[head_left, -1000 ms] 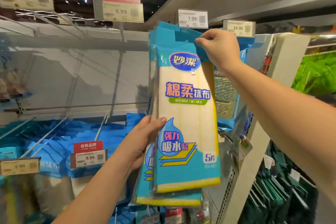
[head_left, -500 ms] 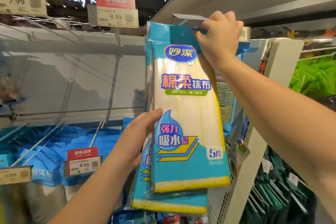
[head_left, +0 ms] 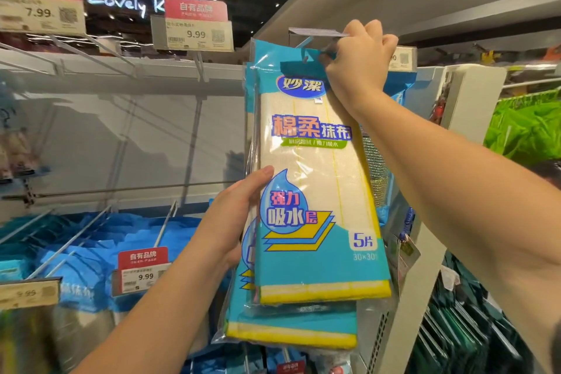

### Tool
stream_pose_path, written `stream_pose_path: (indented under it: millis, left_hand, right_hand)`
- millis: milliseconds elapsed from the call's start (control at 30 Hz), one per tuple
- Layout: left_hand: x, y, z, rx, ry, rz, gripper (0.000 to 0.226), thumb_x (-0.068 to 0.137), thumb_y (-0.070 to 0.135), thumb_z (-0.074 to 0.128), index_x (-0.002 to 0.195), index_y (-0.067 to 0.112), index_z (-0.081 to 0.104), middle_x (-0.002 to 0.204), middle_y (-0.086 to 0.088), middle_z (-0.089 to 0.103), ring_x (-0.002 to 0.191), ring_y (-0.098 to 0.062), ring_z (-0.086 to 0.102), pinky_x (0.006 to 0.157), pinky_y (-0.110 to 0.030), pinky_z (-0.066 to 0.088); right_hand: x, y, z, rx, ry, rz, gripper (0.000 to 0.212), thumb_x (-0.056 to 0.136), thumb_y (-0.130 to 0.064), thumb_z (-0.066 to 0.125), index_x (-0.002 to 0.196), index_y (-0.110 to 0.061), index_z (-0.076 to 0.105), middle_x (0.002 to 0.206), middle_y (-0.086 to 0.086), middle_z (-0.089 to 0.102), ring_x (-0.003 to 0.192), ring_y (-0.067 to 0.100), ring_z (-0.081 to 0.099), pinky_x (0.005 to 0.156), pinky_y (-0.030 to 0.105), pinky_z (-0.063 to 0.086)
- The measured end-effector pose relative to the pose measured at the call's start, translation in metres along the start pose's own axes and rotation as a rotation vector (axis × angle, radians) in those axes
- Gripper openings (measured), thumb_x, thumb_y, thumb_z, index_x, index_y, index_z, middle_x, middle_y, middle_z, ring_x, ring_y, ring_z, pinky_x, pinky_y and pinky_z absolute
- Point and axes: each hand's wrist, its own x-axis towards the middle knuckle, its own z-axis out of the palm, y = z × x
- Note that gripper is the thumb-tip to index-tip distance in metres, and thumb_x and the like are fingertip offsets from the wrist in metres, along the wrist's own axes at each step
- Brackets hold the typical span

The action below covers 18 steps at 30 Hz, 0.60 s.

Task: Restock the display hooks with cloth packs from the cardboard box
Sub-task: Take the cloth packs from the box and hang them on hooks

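The front pack (head_left: 318, 191) is clear plastic, cream cloth inside, blue header and foot with a yellow edge (marked 5 pieces). Two packs show, stacked, held up at a hook (head_left: 306, 53). Right hand (head_left: 359, 64) pinches the header; left hand (head_left: 233, 222) grips the side.

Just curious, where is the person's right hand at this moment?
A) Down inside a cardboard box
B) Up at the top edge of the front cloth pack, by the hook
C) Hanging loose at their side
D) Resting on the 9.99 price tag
B: the right hand is curled around the blue top strip of the front cloth pack up at the hook, while the left hand steadies the packs lower down.
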Motion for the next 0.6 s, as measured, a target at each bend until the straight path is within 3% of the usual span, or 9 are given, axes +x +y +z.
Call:
stream_pose_path:
  millis: [167,333,500,600]
  left_hand:
    - [0.003,0.0,0.003,0.049,0.12,0.051,0.033,0.09,0.038,0.067,0.109,0.012,0.075,0.103,-0.012,0.077,0.088,-0.031,0.075,0.085,-0.047,0.06]
    - [0.017,0.004,-0.001,0.073,0.19,0.067,0.029,0.089,0.036,0.069,0.104,0.012,0.076,0.098,-0.01,0.078,0.083,-0.029,0.076,0.087,-0.048,0.059]
    - [0.041,0.006,-0.009,0.089,0.225,0.072,0.033,0.089,0.039,0.071,0.106,0.011,0.074,0.097,-0.01,0.078,0.086,-0.03,0.076,0.088,-0.05,0.059]
    - [0.059,0.007,-0.015,0.083,0.221,0.052,0.04,0.086,0.04,0.072,0.113,0.009,0.072,0.101,-0.013,0.077,0.09,-0.033,0.075,0.09,-0.054,0.058]
  right_hand:
    - [-0.007,-0.002,0.006,-0.069,-0.101,0.021,0.041,0.093,-0.04,0.059,0.12,-0.011,0.067,0.122,0.003,0.051,0.117,0.027,0.041,0.096,0.042,0.029]
    - [-0.053,-0.012,0.001,0.084,-0.183,0.039,0.048,0.09,-0.044,0.057,0.129,-0.015,0.054,0.133,0.007,0.044,0.123,0.029,0.041,0.1,0.044,0.037]
    - [-0.104,-0.018,0.012,0.353,-0.516,0.224,0.064,0.09,-0.064,0.053,0.135,-0.018,0.047,0.143,0.008,0.033,0.13,0.035,0.037,0.104,0.049,0.04]
    - [-0.106,-0.018,0.026,0.386,-0.533,0.259,0.07,0.088,-0.067,0.053,0.139,-0.019,0.044,0.15,0.007,0.029,0.132,0.037,0.04,0.104,0.049,0.04]
